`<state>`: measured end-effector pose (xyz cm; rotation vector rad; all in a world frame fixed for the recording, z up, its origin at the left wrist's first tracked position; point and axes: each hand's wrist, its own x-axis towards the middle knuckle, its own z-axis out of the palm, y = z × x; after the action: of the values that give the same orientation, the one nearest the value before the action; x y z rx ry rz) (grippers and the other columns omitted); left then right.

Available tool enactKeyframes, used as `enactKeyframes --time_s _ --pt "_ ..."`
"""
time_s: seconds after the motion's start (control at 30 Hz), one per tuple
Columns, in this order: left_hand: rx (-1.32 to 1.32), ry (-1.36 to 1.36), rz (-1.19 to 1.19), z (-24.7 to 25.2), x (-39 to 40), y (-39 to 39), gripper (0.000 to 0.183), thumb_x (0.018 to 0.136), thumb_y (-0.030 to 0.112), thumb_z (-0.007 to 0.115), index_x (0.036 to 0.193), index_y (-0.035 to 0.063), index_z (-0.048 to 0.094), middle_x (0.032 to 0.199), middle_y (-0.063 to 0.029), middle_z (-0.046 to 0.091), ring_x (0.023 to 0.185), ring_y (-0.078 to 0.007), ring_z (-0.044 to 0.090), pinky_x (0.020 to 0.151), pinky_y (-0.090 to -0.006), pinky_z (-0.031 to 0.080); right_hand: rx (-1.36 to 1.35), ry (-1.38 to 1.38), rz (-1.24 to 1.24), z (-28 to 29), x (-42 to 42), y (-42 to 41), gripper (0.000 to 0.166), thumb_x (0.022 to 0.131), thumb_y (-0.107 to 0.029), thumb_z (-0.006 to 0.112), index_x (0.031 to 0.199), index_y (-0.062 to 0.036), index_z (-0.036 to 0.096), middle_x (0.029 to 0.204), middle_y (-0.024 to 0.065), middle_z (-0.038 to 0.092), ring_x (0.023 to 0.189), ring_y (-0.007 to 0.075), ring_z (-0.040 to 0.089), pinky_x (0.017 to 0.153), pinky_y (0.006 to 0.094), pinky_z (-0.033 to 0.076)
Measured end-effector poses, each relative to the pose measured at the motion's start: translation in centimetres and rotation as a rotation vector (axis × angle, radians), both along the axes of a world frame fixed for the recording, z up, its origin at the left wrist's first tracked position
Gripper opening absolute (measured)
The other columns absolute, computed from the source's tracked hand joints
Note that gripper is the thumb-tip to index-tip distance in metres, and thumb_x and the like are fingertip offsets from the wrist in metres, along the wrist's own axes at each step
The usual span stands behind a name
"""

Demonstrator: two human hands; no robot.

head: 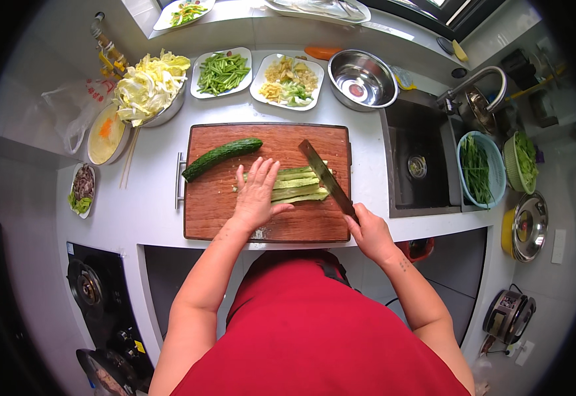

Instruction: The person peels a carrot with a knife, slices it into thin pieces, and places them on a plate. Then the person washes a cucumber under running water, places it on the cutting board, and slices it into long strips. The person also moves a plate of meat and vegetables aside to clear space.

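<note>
On the wooden cutting board (218, 213) lie long cucumber strips (297, 184), side by side, with pale flesh and green skin. My left hand (256, 195) rests flat over their left ends, fingers spread. In my right hand (371, 232) is the handle of a kitchen cleaver (326, 175); its blade slants across the right ends of the strips. Whether the edge touches them I cannot tell. A whole cucumber (222, 157) lies at the board's upper left, beyond my left hand.
Behind the board stand a bowl of cut cabbage (151, 89), a plate of green stalk pieces (222, 72), a plate of chopped aromatics (288, 81) and a steel bowl (363, 80). The sink (419, 158) is at right, a gas hob (104, 297) at lower left.
</note>
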<state>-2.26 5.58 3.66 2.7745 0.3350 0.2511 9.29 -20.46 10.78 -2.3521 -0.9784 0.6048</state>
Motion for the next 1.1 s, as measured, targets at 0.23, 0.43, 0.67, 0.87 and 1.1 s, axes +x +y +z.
enactKeyframes --time_s 0.23,0.43,0.67,0.87,1.1 --pt "0.013 0.112 -0.005 -1.3 -1.6 1.2 0.105 0.063 0.056 0.076 0.146 0.0114 0.030 0.146 -0.0092 0.035 0.140 -0.0292 0.025 0.113 -0.0583 0.009 -0.179 -0.029 0.076 0.3 -1.9 1.0 0.020 0.095 -0.024 0.052 0.099 -0.0062 0.044 0.087 0.0184 0.064 0.077 0.0429 0.061 0.066 0.0504 0.050" --pt "-0.002 0.068 -0.032 -1.7 -1.7 1.4 0.093 0.067 0.056 0.073 0.142 0.0140 0.039 0.142 -0.0051 0.041 0.137 -0.0255 0.030 0.112 -0.0583 0.012 -0.137 -0.092 0.038 -2.3 -1.3 3.9 0.021 0.095 -0.025 0.052 0.098 -0.0059 0.044 0.088 0.0204 0.064 0.078 0.0429 0.062 0.067 0.0503 0.051" --pt "-0.040 0.032 0.019 -1.1 -2.7 1.5 0.106 0.062 0.057 0.077 0.147 0.0135 0.029 0.148 -0.0073 0.033 0.140 -0.0288 0.024 0.114 -0.0581 0.008 -0.016 0.030 0.028 0.4 -2.1 1.9 0.019 0.094 -0.023 0.054 0.103 -0.0073 0.047 0.087 0.0194 0.062 0.083 0.0436 0.060 0.068 0.0506 0.048" --pt "-0.055 0.011 0.046 -2.8 -3.4 1.9 0.102 0.065 0.056 0.075 0.145 0.0096 0.032 0.145 -0.0098 0.037 0.138 -0.0300 0.028 0.113 -0.0577 0.011 -0.216 0.000 0.102 0.1 -3.6 3.6 0.022 0.095 -0.024 0.051 0.099 -0.0046 0.043 0.085 0.0218 0.063 0.079 0.0431 0.061 0.067 0.0514 0.050" --pt "-0.085 0.023 -0.001 -2.5 -3.4 2.4 0.089 0.068 0.052 0.075 0.139 0.0103 0.041 0.141 -0.0099 0.041 0.136 -0.0310 0.031 0.113 -0.0548 0.014 -0.055 0.126 -0.014 -2.4 -2.3 4.4 0.024 0.095 -0.024 0.053 0.102 -0.0031 0.044 0.082 0.0255 0.063 0.079 0.0459 0.061 0.067 0.0509 0.049"
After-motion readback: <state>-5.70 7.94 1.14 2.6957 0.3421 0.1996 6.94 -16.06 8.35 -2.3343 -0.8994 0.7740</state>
